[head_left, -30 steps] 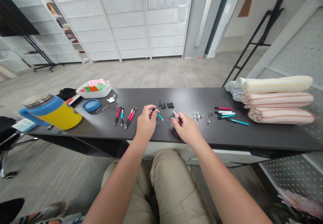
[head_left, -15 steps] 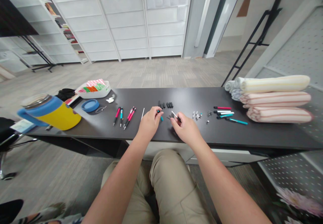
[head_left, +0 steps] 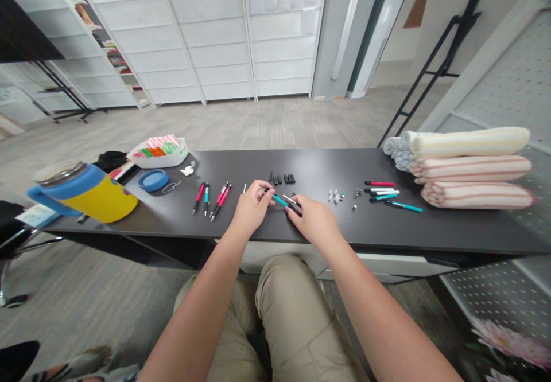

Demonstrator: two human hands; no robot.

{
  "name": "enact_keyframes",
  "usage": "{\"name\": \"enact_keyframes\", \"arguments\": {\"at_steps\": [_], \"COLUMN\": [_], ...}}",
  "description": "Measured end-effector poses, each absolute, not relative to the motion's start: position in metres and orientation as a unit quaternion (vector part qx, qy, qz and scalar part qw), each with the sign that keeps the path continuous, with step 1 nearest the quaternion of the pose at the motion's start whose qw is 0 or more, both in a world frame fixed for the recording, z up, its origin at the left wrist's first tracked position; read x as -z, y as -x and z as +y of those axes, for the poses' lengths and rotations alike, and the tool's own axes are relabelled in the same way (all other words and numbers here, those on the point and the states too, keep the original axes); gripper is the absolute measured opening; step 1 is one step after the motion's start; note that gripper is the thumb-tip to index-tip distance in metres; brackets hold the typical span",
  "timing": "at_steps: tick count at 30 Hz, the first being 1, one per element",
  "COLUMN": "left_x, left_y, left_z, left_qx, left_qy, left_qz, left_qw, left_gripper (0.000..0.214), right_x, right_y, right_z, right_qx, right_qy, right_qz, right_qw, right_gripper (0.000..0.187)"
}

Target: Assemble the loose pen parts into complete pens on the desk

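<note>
Head view across a dark desk (head_left: pixel 387 227): pens (head_left: pixel 396 198) lie in groups to left and right, with black barrel pieces (head_left: pixel 282 178) far of centre. Mid-desk, the left hand (head_left: pixel 253 207) pinches a teal pen barrel (head_left: pixel 279 200) between thumb and fingers, while the right hand (head_left: pixel 314 218) pinches a thin white refill (head_left: pixel 291 201), its tip just beside the barrel's free end.

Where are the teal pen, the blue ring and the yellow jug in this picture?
Teal pen (head_left: pixel 279 200): head view, on its barrel.
Blue ring (head_left: pixel 153 180): head view, on its rim.
Yellow jug (head_left: pixel 107 201): head view, on its yellow body.
</note>
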State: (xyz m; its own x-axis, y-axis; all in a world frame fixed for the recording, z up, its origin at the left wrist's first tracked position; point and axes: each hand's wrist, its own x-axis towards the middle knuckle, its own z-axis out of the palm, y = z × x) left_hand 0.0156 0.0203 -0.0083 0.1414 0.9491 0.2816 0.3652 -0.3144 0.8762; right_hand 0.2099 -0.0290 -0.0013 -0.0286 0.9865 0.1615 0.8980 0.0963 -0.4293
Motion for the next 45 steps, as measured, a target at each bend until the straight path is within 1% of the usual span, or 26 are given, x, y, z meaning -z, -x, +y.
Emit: {"name": "enact_keyframes", "arguments": {"at_steps": [7,21,23,28,32,36,45], "left_x": [0.003,0.006,0.005,0.000,-0.002,-0.002,-0.002], "left_y": [-0.018,-0.017,-0.017,-0.017,-0.019,-0.019,-0.015], "left_z": [0.017,0.015,0.013,0.009,0.007,0.007,0.008], "left_qx": [-0.434,-0.439,-0.430,-0.387,-0.367,-0.366,-0.383], "left_qy": [-0.682,-0.687,-0.705,-0.769,-0.798,-0.800,-0.751], "left_qz": [0.481,0.464,0.464,0.464,0.446,0.441,0.472], "left_qw": [0.339,0.348,0.321,0.208,0.169,0.181,0.257], "left_gripper": [0.018,0.021,0.019,0.014,0.014,0.014,0.017], "right_x": [0.000,-0.001,-0.002,-0.001,0.001,0.001,0.001], "right_y": [-0.209,-0.209,-0.208,-0.209,-0.209,-0.210,-0.210], "right_z": [-0.029,-0.030,-0.030,-0.029,-0.028,-0.029,-0.029], "right_qx": [-0.079,-0.078,-0.082,-0.088,-0.089,-0.090,-0.088], "right_qy": [0.654,0.659,0.662,0.663,0.660,0.657,0.657], "right_qz": [-0.731,-0.726,-0.723,-0.721,-0.722,-0.726,-0.727], "right_qw": [0.178,0.183,0.181,0.181,0.185,0.183,0.181], "right_gripper": [0.021,0.019,0.020,0.019,0.019,0.018,0.019]}}
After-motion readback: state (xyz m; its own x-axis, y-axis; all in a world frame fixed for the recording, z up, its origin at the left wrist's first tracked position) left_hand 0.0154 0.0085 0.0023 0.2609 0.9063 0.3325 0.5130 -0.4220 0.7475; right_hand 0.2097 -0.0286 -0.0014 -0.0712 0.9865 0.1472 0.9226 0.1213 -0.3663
